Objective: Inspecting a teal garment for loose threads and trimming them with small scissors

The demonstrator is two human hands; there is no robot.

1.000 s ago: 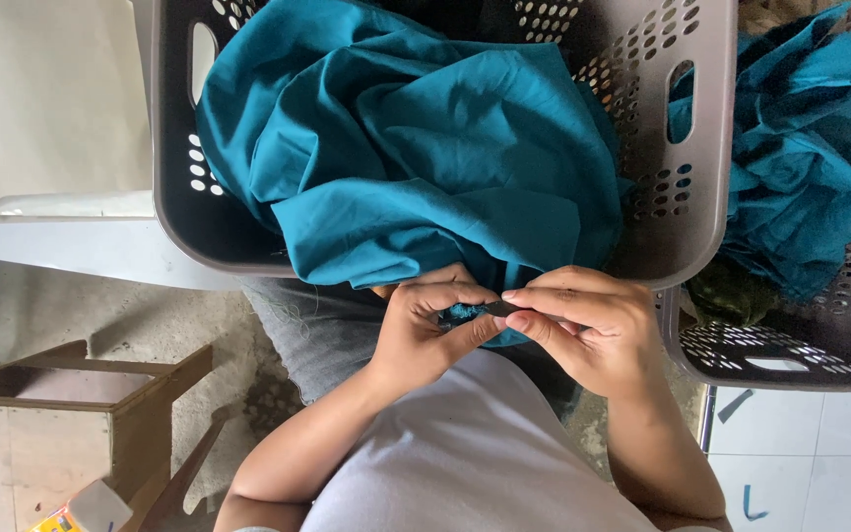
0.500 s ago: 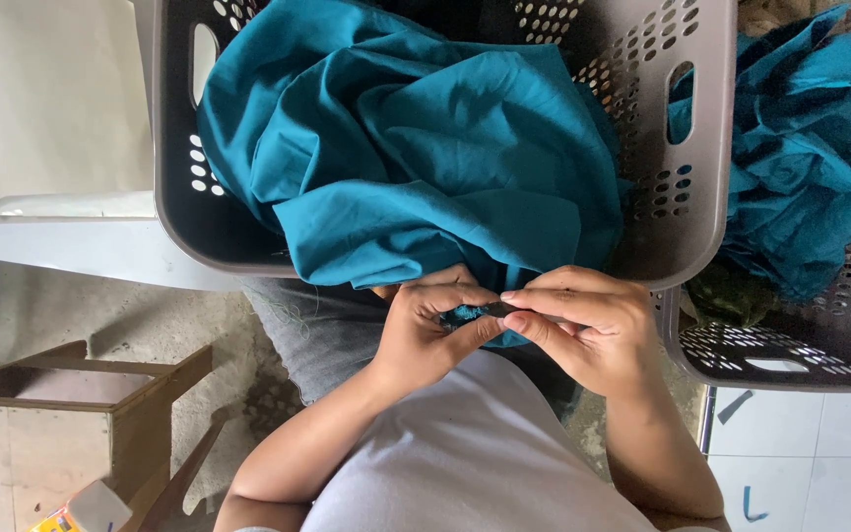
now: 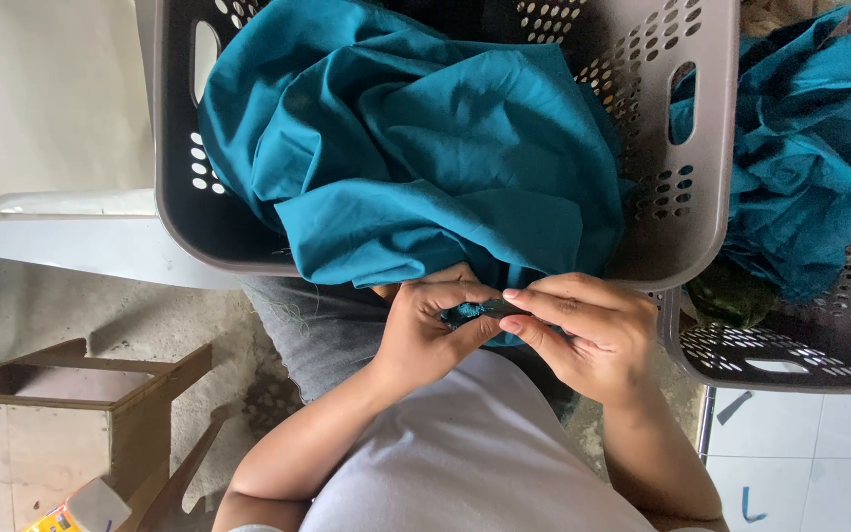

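Two hands meet just below the basket rim, and I see both pinching the same small fold of teal cloth (image 3: 425, 177). My left hand (image 3: 425, 330) is curled narrow, thumb and fingertips closed on the fold from its side. My right hand (image 3: 583, 330) grips the fold from the other side, thumb and forefinger pressed together, with the other fingers tucked under. The fingertips of the two hands nearly touch.

The cloth hangs over the near wall of a grey plastic laundry basket (image 3: 701, 197) and fills most of it in loose, rumpled folds. Beside that basket, on my right, a second grey basket (image 3: 790, 355) holds another heap of teal fabric (image 3: 810, 167). On my left, low down, stands a wooden stool (image 3: 120, 394) on the concrete floor (image 3: 130, 315).
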